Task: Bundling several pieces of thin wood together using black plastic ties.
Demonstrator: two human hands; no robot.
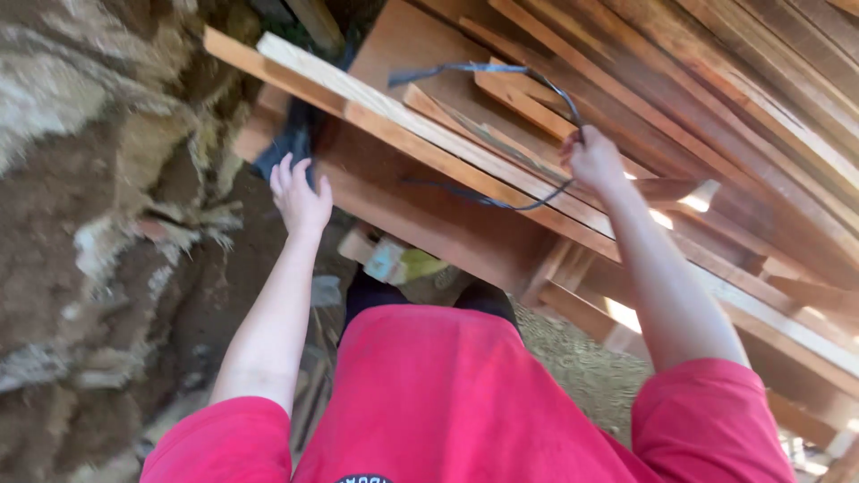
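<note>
The right hand (592, 157) is clenching around a thin dark strap (501, 70), lifting it so the strap is looping up and over the stack of planks (465, 152) and curving back beneath the wrist. The left hand (300, 199) is reaching out with fingers spread and released, the fingertips touching or just short of a dark sheet (288, 143) hanging at the near end of the stack; the blur is making it hard to say whether there is contact. The planks are lying slanted across a wooden frame (573, 295), their ends jutting toward an earth wall (89, 179) on the left.

The risk I am seeing: the strap is looking slack, so a hard tug could snag it on a plank edge or slip it from the fist. The overhanging boards could also shift if the left hand is pushing the end sideways, and rough edges are sitting close to bare fingers.
</note>
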